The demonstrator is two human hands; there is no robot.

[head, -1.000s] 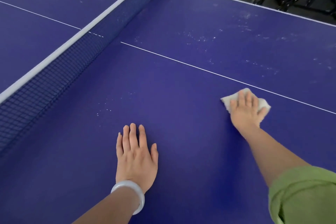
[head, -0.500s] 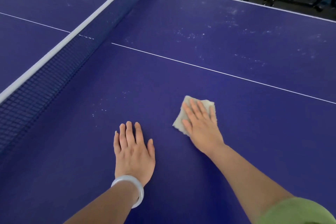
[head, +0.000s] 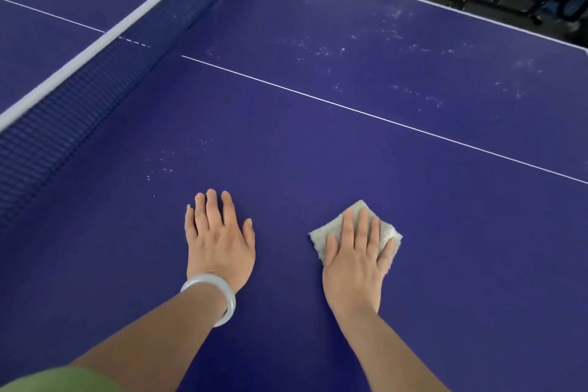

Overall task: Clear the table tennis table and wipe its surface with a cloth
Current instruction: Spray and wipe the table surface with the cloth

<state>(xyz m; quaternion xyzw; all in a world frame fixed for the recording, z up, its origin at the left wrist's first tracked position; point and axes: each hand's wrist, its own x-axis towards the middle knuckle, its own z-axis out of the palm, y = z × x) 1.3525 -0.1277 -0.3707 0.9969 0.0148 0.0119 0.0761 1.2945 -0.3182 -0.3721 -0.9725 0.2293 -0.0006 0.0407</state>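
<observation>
your right hand [head: 353,259] lay flat with fingers spread, pressing the folded cloth [head: 329,234] onto the near half of the table tennis table [head: 318,153], left hand [head: 219,239] braced open beside it, while pale dust specks [head: 366,51] lay well ahead across the white centre line [head: 381,118].

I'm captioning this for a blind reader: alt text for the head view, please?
A right hand presses a cloth flat on a blue table tennis table; the left hand rests flat beside it, white specks beyond.
</observation>
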